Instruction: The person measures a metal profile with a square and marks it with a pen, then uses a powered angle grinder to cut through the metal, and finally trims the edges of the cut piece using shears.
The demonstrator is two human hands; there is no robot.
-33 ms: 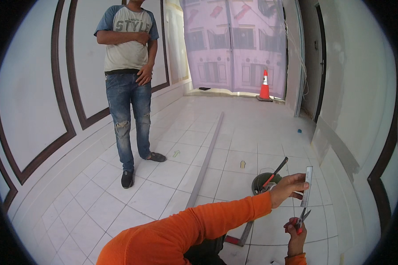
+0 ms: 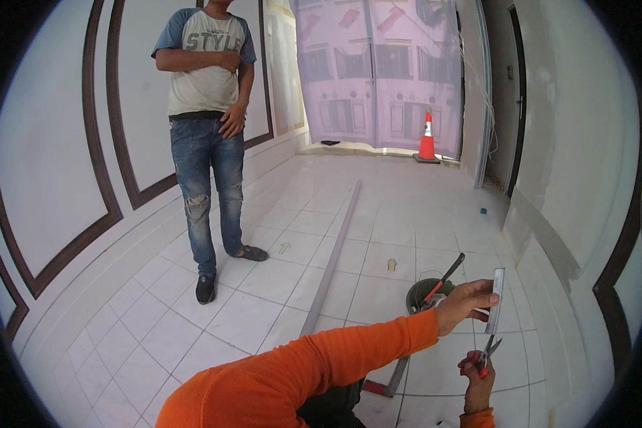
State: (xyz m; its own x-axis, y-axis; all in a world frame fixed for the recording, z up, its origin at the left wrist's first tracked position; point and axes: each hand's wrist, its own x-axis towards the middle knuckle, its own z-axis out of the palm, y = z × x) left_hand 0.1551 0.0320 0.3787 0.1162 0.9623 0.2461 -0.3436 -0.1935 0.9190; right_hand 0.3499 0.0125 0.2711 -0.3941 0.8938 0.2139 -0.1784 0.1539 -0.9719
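Observation:
My left hand reaches out on the right side, in an orange sleeve, and pinches a short pale strip. The strip stands nearly upright, its upper part rising above my fingers. Below it my right hand is closed around red-handled snips. Their blades are spread and point upward, the tips at the strip's lower end; whether they touch it I cannot tell. Just left of my left hand sits a round container with a black-and-red-handled tool leaning across it.
A grey angled bar with a red end lies under my left arm. One long pale bar runs across the tiled floor. At left stands a person; farther back are an orange cone and a pinkish sheet.

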